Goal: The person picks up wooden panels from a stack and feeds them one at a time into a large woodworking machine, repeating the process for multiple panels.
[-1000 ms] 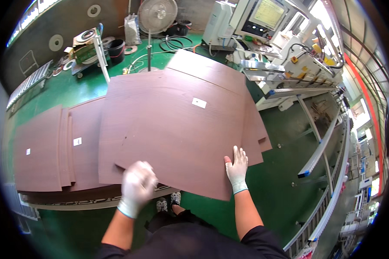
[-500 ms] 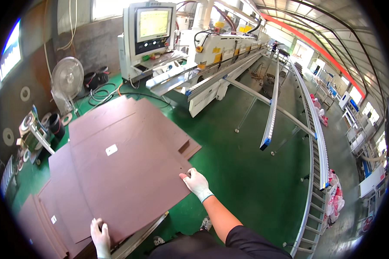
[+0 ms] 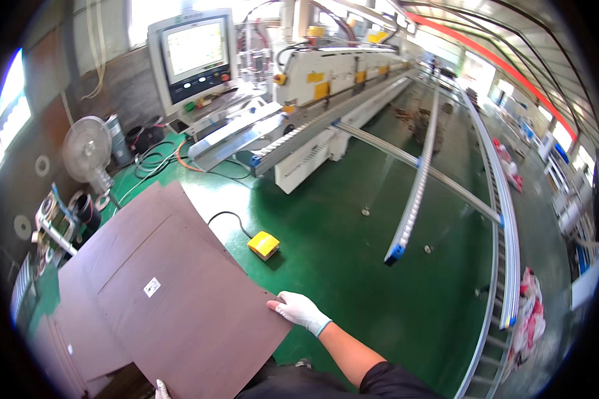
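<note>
One flat, brown wood-grain panel (image 3: 203, 312), atop similar brown sheets (image 3: 90, 339): grips right corner with white-gloved right hand (image 3: 301, 311); meets near-left edge with white-gloved left hand (image 3: 162, 390), mostly cropped, cannot tell how closed; likely spaced for balance.

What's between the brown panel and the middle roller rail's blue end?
Head view: a yellow box on the green floor, closer in the picture to the brown panel.
</note>
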`<move>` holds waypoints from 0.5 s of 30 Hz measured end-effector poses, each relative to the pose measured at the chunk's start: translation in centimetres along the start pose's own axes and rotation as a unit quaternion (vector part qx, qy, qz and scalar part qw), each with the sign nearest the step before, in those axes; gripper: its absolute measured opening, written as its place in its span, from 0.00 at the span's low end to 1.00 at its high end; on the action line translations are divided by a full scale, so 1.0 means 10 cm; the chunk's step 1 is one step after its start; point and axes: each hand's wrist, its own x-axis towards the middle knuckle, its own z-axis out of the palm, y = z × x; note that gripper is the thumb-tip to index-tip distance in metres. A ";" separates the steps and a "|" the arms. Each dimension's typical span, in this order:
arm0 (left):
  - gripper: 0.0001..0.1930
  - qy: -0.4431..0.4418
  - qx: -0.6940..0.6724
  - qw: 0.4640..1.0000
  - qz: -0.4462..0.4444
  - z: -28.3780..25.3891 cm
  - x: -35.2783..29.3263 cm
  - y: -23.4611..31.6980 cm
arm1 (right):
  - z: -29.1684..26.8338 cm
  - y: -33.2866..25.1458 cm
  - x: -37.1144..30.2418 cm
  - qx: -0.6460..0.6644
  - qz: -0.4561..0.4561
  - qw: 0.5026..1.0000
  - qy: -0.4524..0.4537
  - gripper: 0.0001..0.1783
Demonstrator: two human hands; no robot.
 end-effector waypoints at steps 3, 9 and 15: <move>0.32 0.027 -0.014 1.000 0.003 0.42 -0.04 -0.06 | -0.30 0.22 0.20 -0.010 -0.013 1.000 0.001 0.36; 0.22 0.033 -0.152 0.986 0.053 1.41 0.12 0.05 | -1.02 0.54 0.67 0.051 0.023 0.998 0.024 0.25; 0.25 0.043 -0.237 0.970 0.000 2.20 0.07 0.25 | -1.49 0.94 1.01 0.120 -0.009 0.992 0.035 0.20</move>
